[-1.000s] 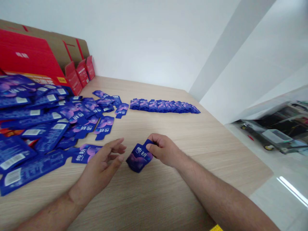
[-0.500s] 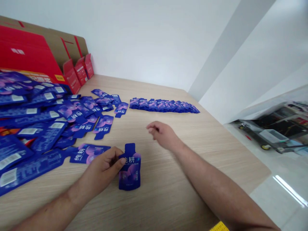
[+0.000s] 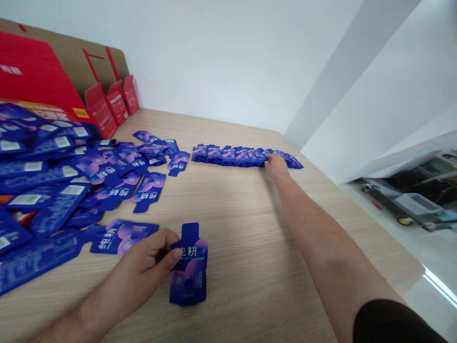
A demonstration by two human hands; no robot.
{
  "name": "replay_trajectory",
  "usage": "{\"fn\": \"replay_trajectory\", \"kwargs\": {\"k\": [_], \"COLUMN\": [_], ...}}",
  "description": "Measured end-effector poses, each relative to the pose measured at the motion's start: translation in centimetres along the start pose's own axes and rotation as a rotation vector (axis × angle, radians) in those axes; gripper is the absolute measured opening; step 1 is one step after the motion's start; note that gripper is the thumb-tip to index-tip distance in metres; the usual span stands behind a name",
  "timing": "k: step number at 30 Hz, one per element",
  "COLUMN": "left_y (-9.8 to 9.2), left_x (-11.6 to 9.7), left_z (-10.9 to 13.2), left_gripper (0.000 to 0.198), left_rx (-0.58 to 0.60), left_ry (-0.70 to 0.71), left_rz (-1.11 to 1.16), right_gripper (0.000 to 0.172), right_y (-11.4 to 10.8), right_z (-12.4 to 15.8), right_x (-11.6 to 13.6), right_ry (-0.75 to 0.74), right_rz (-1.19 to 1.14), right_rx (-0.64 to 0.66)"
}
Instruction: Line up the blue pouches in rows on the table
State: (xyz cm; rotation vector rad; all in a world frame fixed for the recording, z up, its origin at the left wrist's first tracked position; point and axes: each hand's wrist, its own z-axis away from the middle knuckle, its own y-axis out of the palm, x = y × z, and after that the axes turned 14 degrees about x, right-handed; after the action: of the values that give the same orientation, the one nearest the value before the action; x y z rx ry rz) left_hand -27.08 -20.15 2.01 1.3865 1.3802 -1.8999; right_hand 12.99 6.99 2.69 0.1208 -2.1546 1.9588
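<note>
My left hand (image 3: 157,259) pinches a blue-purple spouted pouch (image 3: 189,276) between thumb and fingers at its upper left edge. That pouch is upright in my view, its printed front facing me and its narrow neck pointing away. Farther off, my right hand (image 3: 277,166) is at the front edge of a row of overlapping pouches (image 3: 228,156), toward the row's right part. Its fingers are curled together against the row; whether a pouch is between them is hidden. A single pouch (image 3: 124,237) lies just beyond my left hand.
A large heap of the same pouches (image 3: 60,186) covers the table's left side, with a few loose ones (image 3: 150,188) at its edge. Behind it stands an open red carton (image 3: 39,71). A white wall borders the wooden table (image 3: 232,228). A cart (image 3: 414,205) stands on the floor at right.
My right hand has moved away and to the right, from above the bare table to the row of pouches. My left hand keeps its pouch, now slightly nearer to me in view.
</note>
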Motion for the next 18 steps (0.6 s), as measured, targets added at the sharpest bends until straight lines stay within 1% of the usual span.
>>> {"fn": "replay_trajectory", "kwargs": {"k": [5,9,16,18], "left_y": [-0.1,-0.2,-0.2,-0.2], "left_x": [-0.2,-0.6,-0.9,-0.8], "left_z": [0.0,0.0,-0.3,-0.3], "left_gripper": [0.031,0.031,0.031,0.032], "left_rx": [-0.002,-0.015,-0.01,-0.006], "left_ry": [-0.002,-0.002,-0.021,-0.023], "left_rz": [-0.019,-0.047,-0.025,-0.003], "right_gripper": [0.041,0.041,0.037,0.04], "right_y": [1.0,1.3,1.4,1.2], "right_z": [-0.5,-0.4,0.8,1.4], "right_x": [0.0,0.2,0.6,0.8], "right_ry": [0.048,0.066,0.062,0.045], "right_rz": [-0.02,-0.035,-0.053,-0.075], "right_rx": [-0.011,-0.028,-0.016,-0.002]}}
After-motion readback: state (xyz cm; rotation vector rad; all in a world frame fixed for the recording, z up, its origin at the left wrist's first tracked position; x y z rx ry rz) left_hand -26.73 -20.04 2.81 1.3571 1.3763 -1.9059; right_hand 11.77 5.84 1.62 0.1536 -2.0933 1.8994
